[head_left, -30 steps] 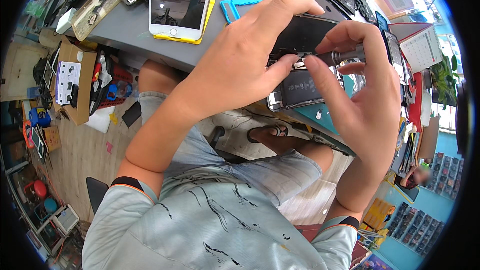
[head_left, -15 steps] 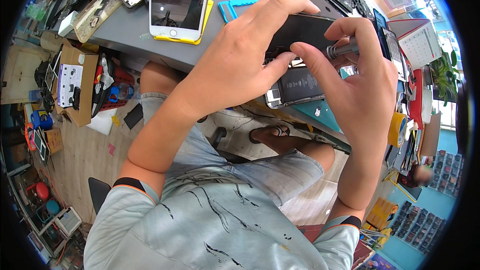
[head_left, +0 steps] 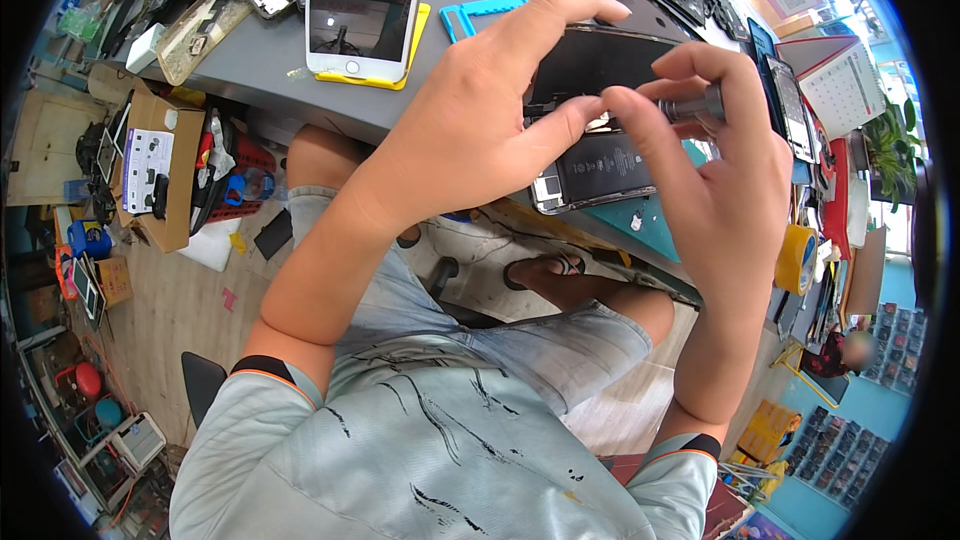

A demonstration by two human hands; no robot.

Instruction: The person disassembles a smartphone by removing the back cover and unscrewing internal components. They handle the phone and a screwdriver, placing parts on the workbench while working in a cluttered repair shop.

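An opened smartphone stands at the near edge of the desk, its dark screen panel (head_left: 590,65) raised behind the body. Its black battery (head_left: 605,165) shows in the lower half. My left hand (head_left: 500,100) curls around the phone's left side, index finger at the panel's top edge and thumb over the inner parts. In my right hand (head_left: 715,155) is a grey cylindrical screwdriver (head_left: 690,108), pinched by the fingers and lying nearly level. Both thumb tips almost meet over the phone's middle, and the driver's tip is hidden behind the right thumb.
A white tablet-like phone (head_left: 365,5) on a yellow piece (head_left: 415,40) lies to the left, beside a blue plastic frame (head_left: 480,15). A teal mat (head_left: 640,220) is beneath the phone. Yellow tape (head_left: 797,258) stands at right; phone parts crowd the back.
The screwdriver has tipped to a flatter angle in my right hand. My thumbs have shifted slightly right and lie closer together over the phone.
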